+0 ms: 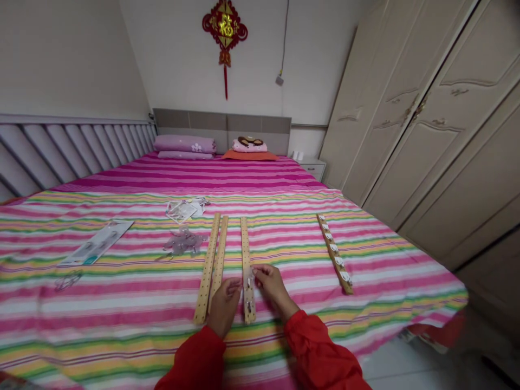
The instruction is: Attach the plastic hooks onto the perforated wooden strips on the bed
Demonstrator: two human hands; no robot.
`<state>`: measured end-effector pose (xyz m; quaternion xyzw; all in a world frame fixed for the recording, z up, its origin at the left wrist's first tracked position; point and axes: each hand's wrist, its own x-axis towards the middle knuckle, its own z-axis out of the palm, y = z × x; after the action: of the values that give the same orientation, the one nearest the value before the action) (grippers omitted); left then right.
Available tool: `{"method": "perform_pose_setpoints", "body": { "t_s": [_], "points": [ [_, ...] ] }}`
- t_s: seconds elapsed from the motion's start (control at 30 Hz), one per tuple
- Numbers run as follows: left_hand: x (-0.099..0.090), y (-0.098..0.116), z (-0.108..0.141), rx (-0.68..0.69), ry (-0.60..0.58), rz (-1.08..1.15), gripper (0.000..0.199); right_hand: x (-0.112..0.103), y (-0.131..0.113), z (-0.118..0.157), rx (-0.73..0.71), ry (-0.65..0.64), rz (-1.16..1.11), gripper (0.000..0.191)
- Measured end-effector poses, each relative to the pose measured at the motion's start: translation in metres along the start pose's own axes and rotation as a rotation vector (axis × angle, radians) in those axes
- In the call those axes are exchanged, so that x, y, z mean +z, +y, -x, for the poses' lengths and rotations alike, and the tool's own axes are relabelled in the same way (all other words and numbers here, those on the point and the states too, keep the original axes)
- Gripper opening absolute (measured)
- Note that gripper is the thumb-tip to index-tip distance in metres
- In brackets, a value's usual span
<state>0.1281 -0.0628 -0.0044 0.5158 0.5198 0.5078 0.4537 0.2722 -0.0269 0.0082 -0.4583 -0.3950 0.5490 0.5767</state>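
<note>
A wooden strip with rows of small holes [245, 244] lies lengthwise on the striped bedspread, between my hands. Small clear plastic pieces [249, 295] rest on its near half. My right hand [271, 283] pinches at the right edge of this strip, by a small clear piece. On the left edge, my left hand [226, 304] has its fingers drawn together; whatever is between them is too small to make out. Two more holed strips [208, 268] lie side by side just left, partly behind my left hand. Further right is a strip bearing several white pieces [333, 248].
Left of the strips are a pile of clear plastic pieces [184, 241], white tags or packets [182, 210], a long flat package [97, 242] and a wire-like bundle [68, 280]. Folded bedding [184, 145] and a headboard [260, 127] stand beyond; a wardrobe [406, 119] is right.
</note>
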Motion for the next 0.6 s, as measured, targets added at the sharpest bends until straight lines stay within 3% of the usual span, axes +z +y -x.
{"method": "perform_pose_setpoints", "body": {
  "t_s": [0.43, 0.6],
  "points": [
    [0.003, -0.012, -0.007, 0.126, -0.004, -0.181, 0.031, -0.005, 0.022, -0.014, -0.024, -0.001, 0.058, 0.015],
    [0.006, -0.013, -0.014, 0.167, 0.054, -0.25, 0.032, -0.005, 0.026, -0.018, -0.073, 0.017, 0.114, 0.014]
  ]
}}
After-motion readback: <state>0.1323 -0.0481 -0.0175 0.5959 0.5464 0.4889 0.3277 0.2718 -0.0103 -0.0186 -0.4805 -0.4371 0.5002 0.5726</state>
